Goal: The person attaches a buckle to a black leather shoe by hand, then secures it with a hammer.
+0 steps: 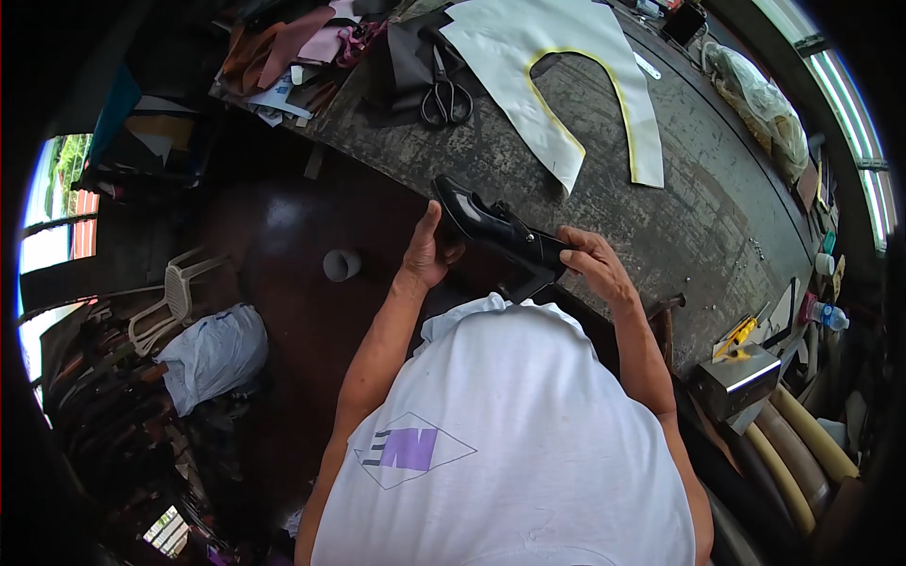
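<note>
A glossy black shoe [491, 226] with a block heel is held between both hands at the near edge of the worn grey workbench [698, 226]. My left hand [427, 253] grips the toe end from below, thumb pointing up. My right hand [590, 264] closes over the heel end. The shoe lies tilted, toe toward the upper left.
A white cut sheet with a yellow-edged U-shaped notch [566, 85] lies farther back on the workbench, with black scissors [445, 94] to its left. Leather scraps [283, 47] pile at the far left. A metal box [736, 377], yellow knife [738, 338] and water bottle [829, 315] sit at right.
</note>
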`<state>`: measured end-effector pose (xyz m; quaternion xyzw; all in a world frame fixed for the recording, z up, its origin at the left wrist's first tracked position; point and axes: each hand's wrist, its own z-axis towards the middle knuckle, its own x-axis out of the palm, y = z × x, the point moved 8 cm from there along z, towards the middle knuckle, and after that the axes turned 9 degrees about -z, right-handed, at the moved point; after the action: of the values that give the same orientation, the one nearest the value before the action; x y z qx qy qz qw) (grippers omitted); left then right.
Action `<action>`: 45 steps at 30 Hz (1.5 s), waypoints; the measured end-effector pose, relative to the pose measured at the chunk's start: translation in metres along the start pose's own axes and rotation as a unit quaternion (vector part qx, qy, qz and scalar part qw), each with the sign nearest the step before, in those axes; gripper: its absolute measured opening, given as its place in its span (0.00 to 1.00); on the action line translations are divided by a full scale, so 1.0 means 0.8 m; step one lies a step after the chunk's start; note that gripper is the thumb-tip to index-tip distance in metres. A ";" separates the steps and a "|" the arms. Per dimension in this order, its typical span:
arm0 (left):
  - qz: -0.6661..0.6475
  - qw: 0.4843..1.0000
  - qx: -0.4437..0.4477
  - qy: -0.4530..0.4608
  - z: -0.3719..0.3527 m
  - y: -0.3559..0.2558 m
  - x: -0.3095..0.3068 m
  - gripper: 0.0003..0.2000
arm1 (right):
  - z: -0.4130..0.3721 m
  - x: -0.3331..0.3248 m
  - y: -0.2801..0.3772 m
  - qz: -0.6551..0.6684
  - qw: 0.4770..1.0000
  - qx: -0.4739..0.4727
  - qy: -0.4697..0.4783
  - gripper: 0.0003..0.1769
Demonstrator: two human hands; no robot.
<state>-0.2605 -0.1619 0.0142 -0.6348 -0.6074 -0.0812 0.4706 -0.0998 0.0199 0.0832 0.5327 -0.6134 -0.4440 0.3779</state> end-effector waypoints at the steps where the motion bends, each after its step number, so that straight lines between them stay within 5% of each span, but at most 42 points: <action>1: 0.003 0.999 0.011 -0.034 -0.001 -0.017 -0.026 0.22 | 0.020 0.024 -0.003 -0.005 0.999 0.037 0.020 0.10; 4: -0.022 0.994 0.048 -0.097 -0.020 -0.073 -0.096 0.18 | 0.088 0.087 -0.021 -0.075 0.994 0.059 0.045 0.12; 8: -0.029 0.992 0.072 -0.099 -0.052 -0.140 -0.191 0.19 | 0.172 0.179 0.007 -0.160 0.986 -0.042 -0.028 0.21; 15: -0.022 0.986 0.108 -0.124 -0.069 -0.217 -0.298 0.23 | 0.283 0.309 0.020 -0.170 0.980 0.093 0.038 0.23; 31: -0.037 0.975 0.104 -0.192 -0.025 -0.324 -0.419 0.16 | 0.443 0.391 0.002 0.002 0.994 0.108 -0.001 0.13; 40: -0.023 0.983 0.045 -0.177 -0.004 -0.371 -0.493 0.19 | 0.498 0.444 -0.003 -0.078 0.988 0.135 0.006 0.18; 45: -0.005 0.984 0.027 -0.174 0.038 -0.400 -0.520 0.17 | 0.516 0.452 -0.025 -0.059 0.987 0.113 -0.096 0.17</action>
<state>-0.6495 -0.4875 -0.1236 -0.6234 -0.6851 0.0449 0.3741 -0.5330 -0.2796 -0.0712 0.5626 -0.6604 -0.4421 0.2276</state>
